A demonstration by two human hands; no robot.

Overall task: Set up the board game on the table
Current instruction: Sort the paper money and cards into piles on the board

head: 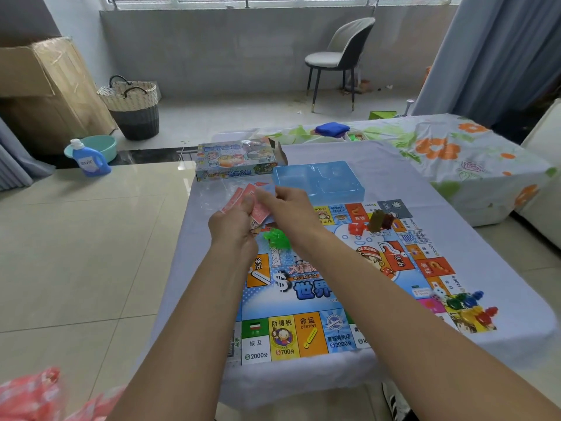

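A: Where is the fan of small red-backed paper cards (243, 202) kept?

B: It is gripped in the left hand (233, 227), above the far-left corner of the colourful printed game board (318, 287) spread on the tabletop (455, 247). One card is pinched by the right hand (288, 208), which is the nearer to the board's middle.

A: And the fan's long axis?

B: It is judged to run up and left, away from the board.

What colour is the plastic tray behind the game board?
Light blue; the plastic tray shows in the head view.
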